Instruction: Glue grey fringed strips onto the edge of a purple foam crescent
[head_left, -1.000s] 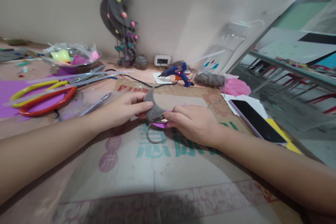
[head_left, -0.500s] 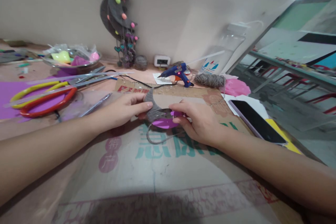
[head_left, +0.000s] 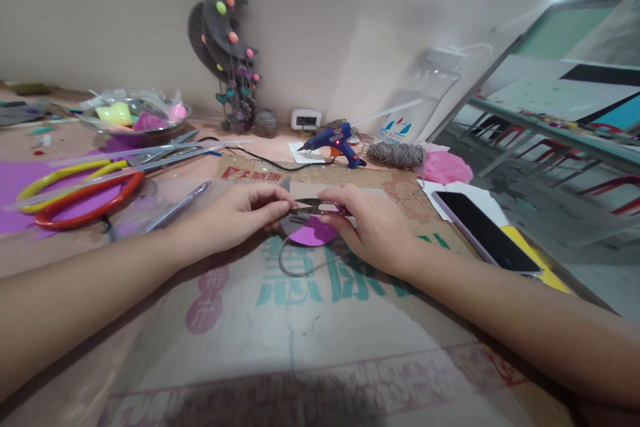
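Note:
My left hand is closed, thumb and finger pinched at the edge of a crescent partly wrapped in grey yarn. The crescent's bare purple part shows between the hands. My right hand is closed around small snips, whose dark narrow blades point left to my left fingertips. What lies right at the blade tips is too small to make out. A loop of loose grey yarn hangs below the crescent and runs right, under my right hand.
Printed cardboard covers the worktop. Behind stand a blue glue gun, a yarn skein and a small clock. Large scissors, a pen and a bowl lie left; a phone lies right.
The snips' blades have come up and left to my left fingertips. My left thumb and finger have moved down along the crescent, covering more of its wrapped part.

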`<action>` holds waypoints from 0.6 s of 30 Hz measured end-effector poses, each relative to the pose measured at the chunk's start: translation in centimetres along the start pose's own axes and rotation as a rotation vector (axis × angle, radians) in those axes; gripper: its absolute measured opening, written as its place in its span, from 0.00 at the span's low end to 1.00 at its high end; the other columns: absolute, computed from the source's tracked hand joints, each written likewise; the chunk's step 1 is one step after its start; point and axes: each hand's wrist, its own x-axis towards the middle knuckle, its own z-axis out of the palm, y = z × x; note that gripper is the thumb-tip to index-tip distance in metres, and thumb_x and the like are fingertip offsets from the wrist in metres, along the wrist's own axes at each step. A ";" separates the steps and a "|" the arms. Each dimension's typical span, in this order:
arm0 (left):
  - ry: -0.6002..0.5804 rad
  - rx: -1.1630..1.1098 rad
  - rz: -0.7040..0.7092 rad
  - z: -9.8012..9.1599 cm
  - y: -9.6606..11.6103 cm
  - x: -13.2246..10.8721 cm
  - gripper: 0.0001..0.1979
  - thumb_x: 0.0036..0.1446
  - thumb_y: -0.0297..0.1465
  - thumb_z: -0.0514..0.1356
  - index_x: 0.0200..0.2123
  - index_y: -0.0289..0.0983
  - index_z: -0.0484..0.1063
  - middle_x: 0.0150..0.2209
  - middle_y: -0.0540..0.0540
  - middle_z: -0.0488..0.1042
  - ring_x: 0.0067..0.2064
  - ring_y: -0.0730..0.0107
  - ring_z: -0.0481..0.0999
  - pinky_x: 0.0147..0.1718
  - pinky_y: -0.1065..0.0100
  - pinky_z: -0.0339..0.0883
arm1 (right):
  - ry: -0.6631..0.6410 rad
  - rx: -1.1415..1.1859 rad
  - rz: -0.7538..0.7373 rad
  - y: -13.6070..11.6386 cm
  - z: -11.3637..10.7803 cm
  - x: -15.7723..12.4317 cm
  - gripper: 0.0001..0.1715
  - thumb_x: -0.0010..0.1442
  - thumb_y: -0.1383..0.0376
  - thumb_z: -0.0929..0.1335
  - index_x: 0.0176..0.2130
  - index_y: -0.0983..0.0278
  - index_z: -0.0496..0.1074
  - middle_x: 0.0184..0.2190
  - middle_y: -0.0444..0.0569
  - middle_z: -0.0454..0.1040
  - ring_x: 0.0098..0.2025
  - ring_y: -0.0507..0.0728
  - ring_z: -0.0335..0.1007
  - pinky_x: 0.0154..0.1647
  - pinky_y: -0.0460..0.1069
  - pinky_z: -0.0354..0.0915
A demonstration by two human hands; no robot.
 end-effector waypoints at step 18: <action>0.073 -0.120 0.007 0.1 -0.2 -0.1 0.08 0.59 0.36 0.56 0.31 0.38 0.66 0.24 0.54 0.65 0.25 0.77 0.66 0.25 0.74 0.59 | -0.149 0.155 0.244 0.3 -0.1 -0.1 0.24 0.59 0.58 0.67 0.54 0.63 0.68 0.34 0.48 0.77 0.33 0.54 0.71 0.31 0.47 0.61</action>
